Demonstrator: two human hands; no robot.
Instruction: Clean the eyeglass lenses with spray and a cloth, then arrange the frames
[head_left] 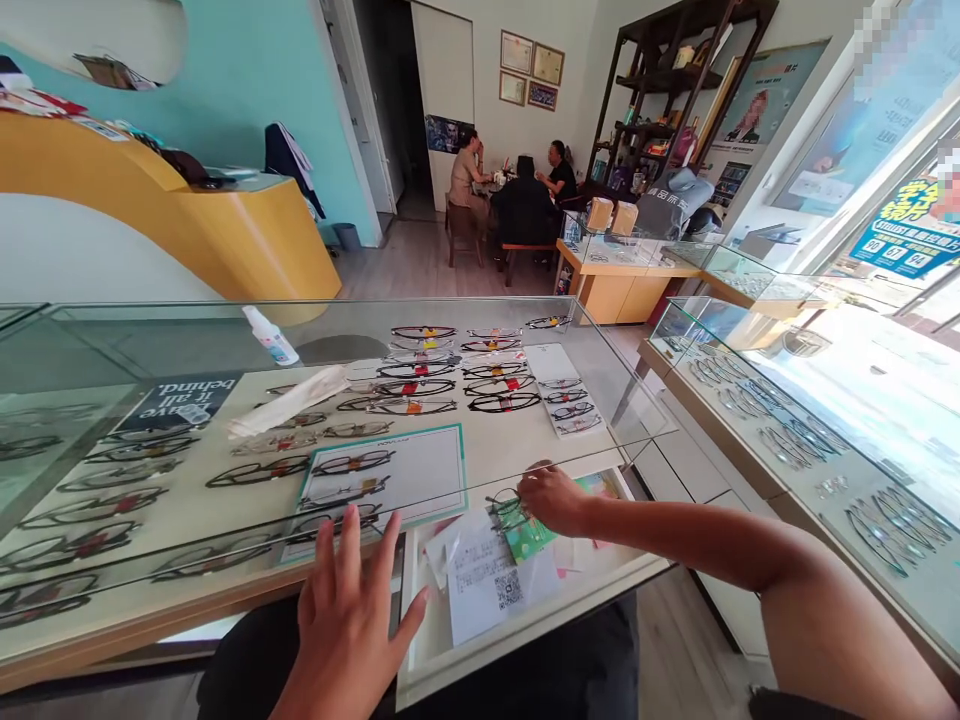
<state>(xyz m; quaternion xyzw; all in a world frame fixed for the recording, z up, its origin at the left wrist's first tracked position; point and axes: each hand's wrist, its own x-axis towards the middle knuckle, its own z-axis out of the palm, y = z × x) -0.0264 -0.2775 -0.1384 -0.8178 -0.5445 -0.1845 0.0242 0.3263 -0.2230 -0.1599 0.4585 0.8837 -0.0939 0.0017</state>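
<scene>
My right hand [551, 497] reaches over an open white drawer [442, 680] at the front of a glass display case. Its fingers are closed on a pair of eyeglasses [504, 503] with thin dark rims. Beneath the glasses lie a green card [531, 540] and a white printed paper [484, 580] with a QR code. My left hand [349, 600] is spread, with fingers apart and nothing in it, by the case's front edge left of the drawer. Just beyond its fingertips, under the glass, several glasses rest on a teal-edged board [431, 465].
Rows of eyeglasses [502, 402] fill the glass case. A white spray bottle [271, 335] and a pale cloth [289, 400] lie on its top. Another display case [810, 440] runs along the right. Farther back, people [517, 195] sit around a table.
</scene>
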